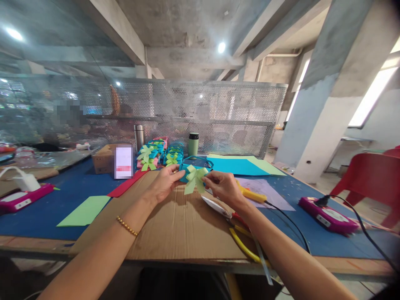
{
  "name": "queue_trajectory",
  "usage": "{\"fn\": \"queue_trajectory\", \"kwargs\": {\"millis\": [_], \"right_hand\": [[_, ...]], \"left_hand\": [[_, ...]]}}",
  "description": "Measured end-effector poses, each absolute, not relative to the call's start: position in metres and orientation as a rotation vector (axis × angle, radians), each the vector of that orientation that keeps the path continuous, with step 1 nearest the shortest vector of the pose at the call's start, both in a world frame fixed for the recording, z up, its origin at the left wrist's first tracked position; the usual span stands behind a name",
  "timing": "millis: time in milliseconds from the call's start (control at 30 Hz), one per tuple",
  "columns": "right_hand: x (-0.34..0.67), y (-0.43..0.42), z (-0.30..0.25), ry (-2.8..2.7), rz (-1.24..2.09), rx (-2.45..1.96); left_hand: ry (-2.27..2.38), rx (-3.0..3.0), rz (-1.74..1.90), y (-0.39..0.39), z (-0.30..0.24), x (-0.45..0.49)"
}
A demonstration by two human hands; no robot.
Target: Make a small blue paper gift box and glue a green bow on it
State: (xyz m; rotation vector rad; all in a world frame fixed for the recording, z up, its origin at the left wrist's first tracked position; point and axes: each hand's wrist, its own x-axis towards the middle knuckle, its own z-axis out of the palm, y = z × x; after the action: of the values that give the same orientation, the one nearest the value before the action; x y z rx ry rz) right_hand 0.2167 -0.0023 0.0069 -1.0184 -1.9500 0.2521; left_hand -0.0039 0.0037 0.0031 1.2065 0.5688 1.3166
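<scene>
A small blue paper basket [186, 166] with a thin handle is held above the cardboard sheet [162, 233]. My left hand [165, 183] closes its thumb and fingers on the basket's left side. On the basket's front sits a pale green paper bow [195, 179] with hanging tails. My right hand [224, 186] pinches the bow's right edge between thumb and fingertips. Below that hand lie scissors [215, 205] with yellow and red handles, partly covered by my right forearm. A yellow glue gun [252, 194] with a black cord rests just right of my right hand.
Behind are several bow-trimmed baskets [171, 158], a green bottle [193, 146], a steel flask [139, 137], a cardboard box [103, 160] and a phone [123, 161]. Paper sheets [237, 166] lie around. Magenta power strips [328, 216] flank the work area. A perforated metal screen [218, 112] stands behind.
</scene>
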Motion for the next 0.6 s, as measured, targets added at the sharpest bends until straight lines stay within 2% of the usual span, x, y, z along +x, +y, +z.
{"fn": "queue_trajectory", "kwargs": {"millis": [600], "right_hand": [[0.2168,-0.003,0.0077,-1.954,0.246,-1.018]], "left_hand": [[0.571,1.204,1.326,0.0025,0.0037,-0.0037]]}}
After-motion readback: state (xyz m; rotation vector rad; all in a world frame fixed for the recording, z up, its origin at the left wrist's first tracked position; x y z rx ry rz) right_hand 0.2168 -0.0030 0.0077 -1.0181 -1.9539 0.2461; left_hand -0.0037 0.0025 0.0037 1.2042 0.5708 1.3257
